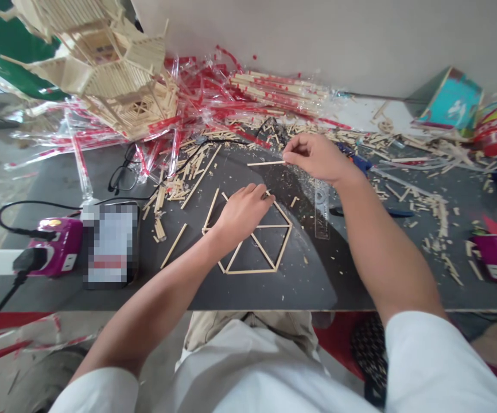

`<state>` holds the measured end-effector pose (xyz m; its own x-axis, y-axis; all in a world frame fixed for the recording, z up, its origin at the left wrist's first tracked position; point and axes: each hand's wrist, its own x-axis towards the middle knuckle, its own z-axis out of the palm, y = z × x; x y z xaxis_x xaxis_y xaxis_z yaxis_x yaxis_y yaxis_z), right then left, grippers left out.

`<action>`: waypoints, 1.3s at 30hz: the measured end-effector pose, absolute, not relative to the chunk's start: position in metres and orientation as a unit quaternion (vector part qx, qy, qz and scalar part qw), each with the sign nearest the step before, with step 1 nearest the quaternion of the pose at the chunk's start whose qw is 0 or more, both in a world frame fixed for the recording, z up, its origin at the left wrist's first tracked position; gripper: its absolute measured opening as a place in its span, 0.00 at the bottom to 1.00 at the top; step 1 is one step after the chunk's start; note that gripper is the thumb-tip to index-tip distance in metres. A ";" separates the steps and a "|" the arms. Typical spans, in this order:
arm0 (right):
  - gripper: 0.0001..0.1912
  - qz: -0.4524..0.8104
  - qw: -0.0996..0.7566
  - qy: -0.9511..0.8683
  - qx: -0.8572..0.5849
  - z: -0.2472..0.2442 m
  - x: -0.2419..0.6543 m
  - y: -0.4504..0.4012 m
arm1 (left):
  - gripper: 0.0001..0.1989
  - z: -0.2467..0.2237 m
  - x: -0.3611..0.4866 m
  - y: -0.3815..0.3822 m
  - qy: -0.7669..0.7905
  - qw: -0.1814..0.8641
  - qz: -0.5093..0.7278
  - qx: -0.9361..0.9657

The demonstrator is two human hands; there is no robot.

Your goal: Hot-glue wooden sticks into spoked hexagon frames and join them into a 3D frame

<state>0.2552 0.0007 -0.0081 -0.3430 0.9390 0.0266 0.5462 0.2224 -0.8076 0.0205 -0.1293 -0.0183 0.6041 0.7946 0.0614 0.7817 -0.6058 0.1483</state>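
Note:
In the head view my right hand (311,156) is closed, pinching one end of a thin wooden stick (266,163) that points left, just above the table. My left hand (246,211) rests on the upper part of a hexagonal stick frame (290,228), its fingers bent together at the frame's top right side. That hand covers part of the frame's upper left. Thin spokes cross inside the hexagon. Loose sticks lie left of it, one (173,245) close to my left forearm and another (212,207) beside the frame's upper left corner.
A stick-built pagoda model (119,74) stands back left, near red-and-clear plastic wrappers (205,92) and bundled sticks (278,92). A phone (111,246), purple power adapter (57,246) and glasses (124,175) lie left. Right are a clear ruler (322,212), blue glue gun (356,159) and stick scraps (440,215).

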 end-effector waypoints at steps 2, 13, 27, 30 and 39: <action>0.07 0.370 0.265 -0.739 -0.497 -0.006 0.253 -0.010 | 0.20 -0.022 0.018 -0.128 0.431 0.050 0.079 0.898; 0.02 0.303 0.165 -0.793 -0.503 -0.020 0.255 -0.017 | 0.19 -0.047 0.016 -0.117 0.437 0.112 0.161 0.878; 0.16 0.108 0.064 -0.836 -0.534 -0.012 0.246 -0.022 | 0.14 -0.052 0.013 -0.110 0.408 0.143 0.256 0.865; 0.19 0.097 0.095 -0.814 -0.564 -0.009 0.248 -0.022 | 0.13 -0.045 0.013 -0.109 0.422 0.186 0.273 0.844; 0.19 0.074 0.146 -0.773 -0.613 -0.001 0.261 -0.019 | 0.10 -0.034 0.016 -0.102 0.427 0.233 0.230 0.843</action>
<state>0.2606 -0.0191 -0.0008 -0.2066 0.9689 0.1359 0.9259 0.2385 -0.2930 0.0163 -0.1020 -0.0337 0.5295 0.8269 0.1894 0.6120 -0.5269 0.5897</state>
